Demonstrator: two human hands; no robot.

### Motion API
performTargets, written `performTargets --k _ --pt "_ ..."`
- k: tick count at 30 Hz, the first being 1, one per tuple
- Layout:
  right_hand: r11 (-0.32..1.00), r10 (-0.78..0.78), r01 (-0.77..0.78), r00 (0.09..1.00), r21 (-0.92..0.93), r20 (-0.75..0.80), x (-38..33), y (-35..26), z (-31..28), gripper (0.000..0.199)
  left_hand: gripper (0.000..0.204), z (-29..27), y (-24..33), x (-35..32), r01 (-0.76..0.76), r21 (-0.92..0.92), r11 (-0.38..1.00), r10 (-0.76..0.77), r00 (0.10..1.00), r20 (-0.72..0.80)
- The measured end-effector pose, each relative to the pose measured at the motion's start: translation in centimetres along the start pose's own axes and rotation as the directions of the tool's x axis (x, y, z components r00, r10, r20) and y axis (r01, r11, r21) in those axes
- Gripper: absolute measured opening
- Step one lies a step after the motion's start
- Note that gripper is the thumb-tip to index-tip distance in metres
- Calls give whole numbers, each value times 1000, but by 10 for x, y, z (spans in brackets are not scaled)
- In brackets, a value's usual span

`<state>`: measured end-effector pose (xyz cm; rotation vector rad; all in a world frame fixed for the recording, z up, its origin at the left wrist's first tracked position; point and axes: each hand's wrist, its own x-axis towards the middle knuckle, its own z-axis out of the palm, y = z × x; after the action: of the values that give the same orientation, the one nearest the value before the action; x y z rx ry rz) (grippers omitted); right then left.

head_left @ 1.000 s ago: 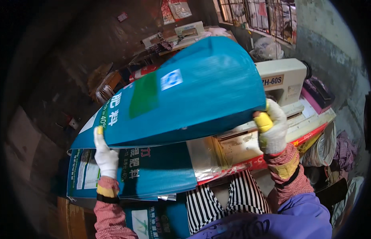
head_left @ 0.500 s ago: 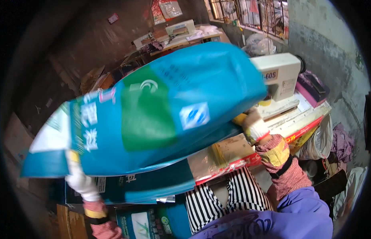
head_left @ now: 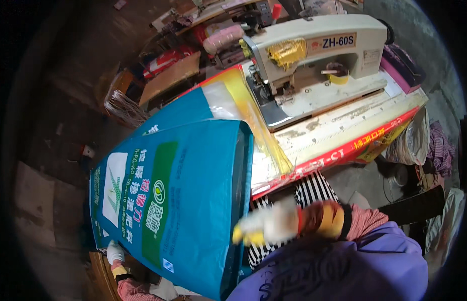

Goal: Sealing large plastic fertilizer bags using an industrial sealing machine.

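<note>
A large blue plastic sack with a green band and a white plant panel slopes across the left and middle, in front of the sewing table. My left hand, in a white glove, is closed on its lower left edge. Beside the sack's right edge, over my striped trousers, is my right hand in a white glove with yellow fingertips. Motion smears its fingers, so I cannot tell whether they touch the sack. Another blue sack lies partly hidden behind the first.
A white sewing machine stands on the worn table, a yellow tape roll on its bed. A purple-black box sits at its right. Wire ties hang at left; a plastic bag hangs off the table's right side.
The blue sack raised across the view no longer hides the sewing machine; a sack now hangs lower, nearer me. My right hand has come back from the table toward my lap; my left moved lower.
</note>
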<state>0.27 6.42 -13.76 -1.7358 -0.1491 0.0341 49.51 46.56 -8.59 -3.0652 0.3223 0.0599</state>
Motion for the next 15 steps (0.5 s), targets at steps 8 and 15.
performTargets --k 8,15 --pt "845 113 211 827 491 -551 36 77 -86 21 61 106 93 -158 -335 -256 907 124 793 -597" --pt "449 348 337 787 828 -509 95 128 -82 47 61 192 171 -317 -80 -901 426 -37 994 -106"
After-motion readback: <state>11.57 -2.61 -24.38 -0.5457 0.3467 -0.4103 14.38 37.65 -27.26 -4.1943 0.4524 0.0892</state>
